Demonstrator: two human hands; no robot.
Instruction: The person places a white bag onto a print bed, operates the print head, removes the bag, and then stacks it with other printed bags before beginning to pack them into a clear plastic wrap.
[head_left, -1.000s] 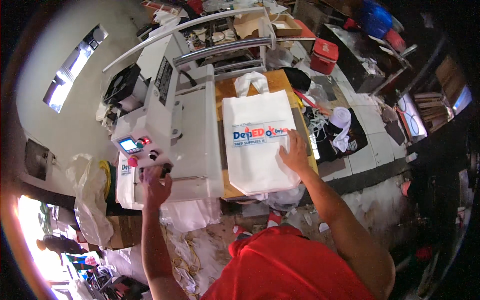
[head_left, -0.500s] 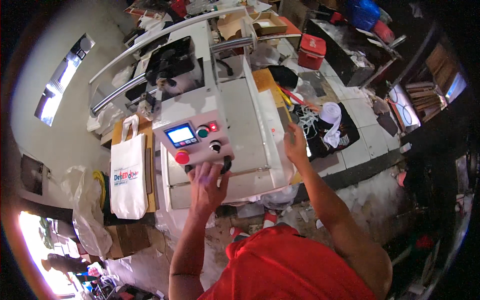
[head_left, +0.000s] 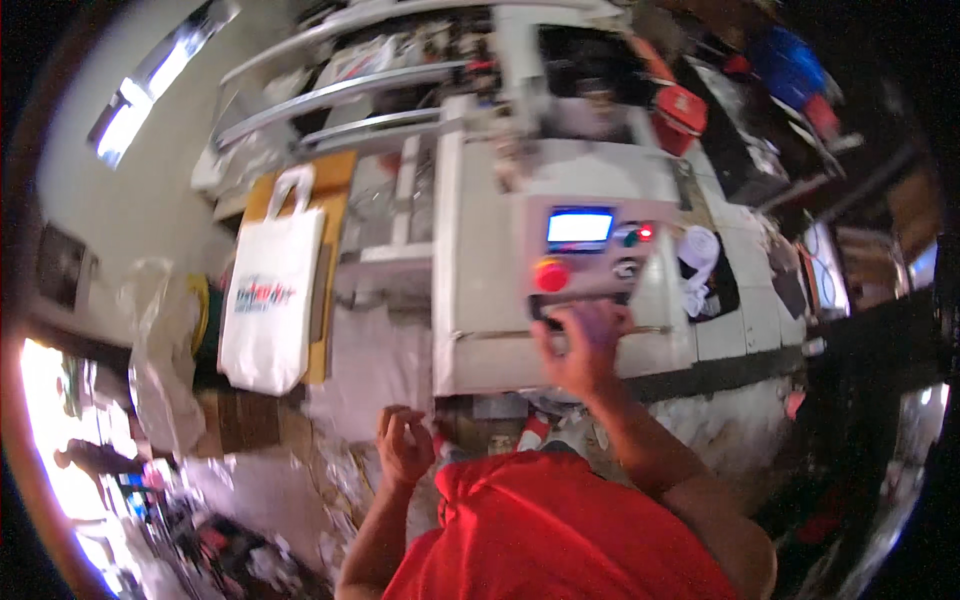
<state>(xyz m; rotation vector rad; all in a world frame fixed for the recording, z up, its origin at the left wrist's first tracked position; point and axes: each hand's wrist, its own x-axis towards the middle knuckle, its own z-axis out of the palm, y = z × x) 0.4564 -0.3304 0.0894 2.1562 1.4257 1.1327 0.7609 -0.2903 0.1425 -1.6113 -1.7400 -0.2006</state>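
The white press (head_left: 487,235) in front of you is the largest thing here, its broad flat plate lying to the right of the open frame, with pale metal rails (head_left: 350,98) running across behind it. To your left is a yellowish-brown wooden board (head_left: 335,190), showing past the top and right edge of what lies on it. That is the white tote bag (head_left: 270,345), flat, its loop handles pointing away from you and a blue and red print, blurred, across its middle; it lies well apart from both your hands. On the press sits a pale control box (head_left: 592,270), facing you. Beyond the plate, at the far right, is a red cooler box (head_left: 678,115), and nearer, on dark cloth, a white roll of fabric (head_left: 697,253). Your right hand (head_left: 586,342) is at the near edge of the control box, its fingers bent around a black handle (head_left: 541,308). Your left hand (head_left: 404,448) hangs in front of your body, near the press, its fingers loosely curled with a slight gap and nothing visible in them. Smaller are the lit screen (head_left: 580,229) and the red button (head_left: 550,274) below it.
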